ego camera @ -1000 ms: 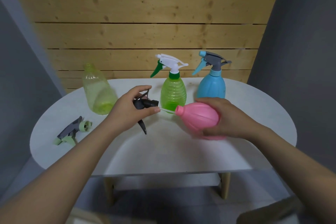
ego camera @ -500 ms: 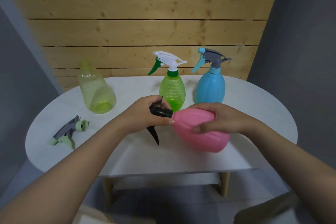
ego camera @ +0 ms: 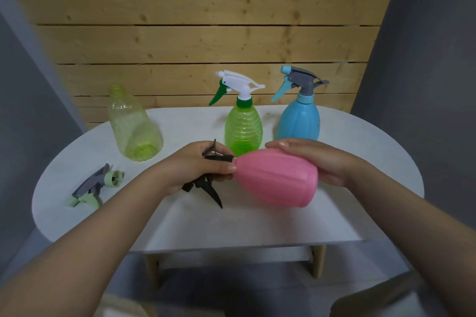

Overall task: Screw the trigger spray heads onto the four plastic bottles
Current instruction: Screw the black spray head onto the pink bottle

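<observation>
Here the left hand (ego camera: 195, 167) grips the black spray head (ego camera: 206, 183) at the pink bottle (ego camera: 277, 177), right hand (ego camera: 316, 159) cupping it

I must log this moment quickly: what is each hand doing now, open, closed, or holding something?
Left hand: closed around the black spray head.
Right hand: holding the pink bottle, which lies on its side.

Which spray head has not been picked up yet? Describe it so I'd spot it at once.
Start at the white table and go to its front left edge, nearer than the capless pale yellow bottle. The loose spray head lies there on its side, touched by neither hand. It alone is grey and pale green and attached to no bottle.
</observation>
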Motion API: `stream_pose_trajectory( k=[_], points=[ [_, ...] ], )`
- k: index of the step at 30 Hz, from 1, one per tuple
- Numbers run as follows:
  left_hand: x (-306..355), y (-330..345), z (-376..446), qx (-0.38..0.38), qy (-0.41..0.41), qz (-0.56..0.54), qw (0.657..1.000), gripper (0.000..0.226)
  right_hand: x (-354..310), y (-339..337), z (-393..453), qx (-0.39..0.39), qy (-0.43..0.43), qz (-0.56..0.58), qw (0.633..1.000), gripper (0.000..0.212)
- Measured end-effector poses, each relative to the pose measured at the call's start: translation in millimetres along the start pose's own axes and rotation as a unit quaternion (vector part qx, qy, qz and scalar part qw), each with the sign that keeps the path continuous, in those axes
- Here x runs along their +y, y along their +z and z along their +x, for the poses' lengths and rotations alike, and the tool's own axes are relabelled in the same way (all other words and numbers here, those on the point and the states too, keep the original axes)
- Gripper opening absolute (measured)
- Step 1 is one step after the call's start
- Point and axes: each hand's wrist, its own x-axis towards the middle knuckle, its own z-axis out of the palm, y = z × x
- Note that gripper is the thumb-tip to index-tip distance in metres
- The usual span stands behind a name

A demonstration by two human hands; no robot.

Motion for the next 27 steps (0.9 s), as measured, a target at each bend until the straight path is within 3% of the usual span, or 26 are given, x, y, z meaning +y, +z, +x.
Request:
stream_pose_trajectory(
  k=[6, 10, 13, 19, 21, 25, 27],
  points=[
    [-5, -12, -1, 0.060, 0.003, -0.067, 0.996, 0.018, 3, -8, -3, 0.041, -0.004, 0.102, 0.994, 0.068],
    [-7, -16, -6, 0.066, 0.031, -0.026, 0.997, 0.017, 3, -3, -5, 0.051, 0.001, 0.037, 0.998, 0.052],
    [-8, -17, -8, 0.070, 0.036, -0.004, 0.997, 0.023, 5, 0, -4, 0.063, 0.040, -0.031, 0.997, 0.072],
    [-7, -20, -10, 0.068, 0.007, -0.056, 0.996, 0.023, 9, -2, -3, 0.015, 0.011, 0.096, 0.995, 0.045],
    [-6, -21, -10, 0.076, 0.003, -0.048, 0.996, 0.024, 9, -4, -3, -0.009, -0.004, 0.106, 0.994, 0.059],
    [-3, -22, -12, 0.084, 0.019, -0.001, 0.996, 0.021, 6, 0, -5, 0.028, 0.008, 0.009, 1.000, 0.059],
    [-3, -21, -12, 0.081, 0.023, -0.001, 0.996, 0.022, 6, 2, -5, 0.041, 0.041, -0.040, 0.997, 0.078]
  ],
)
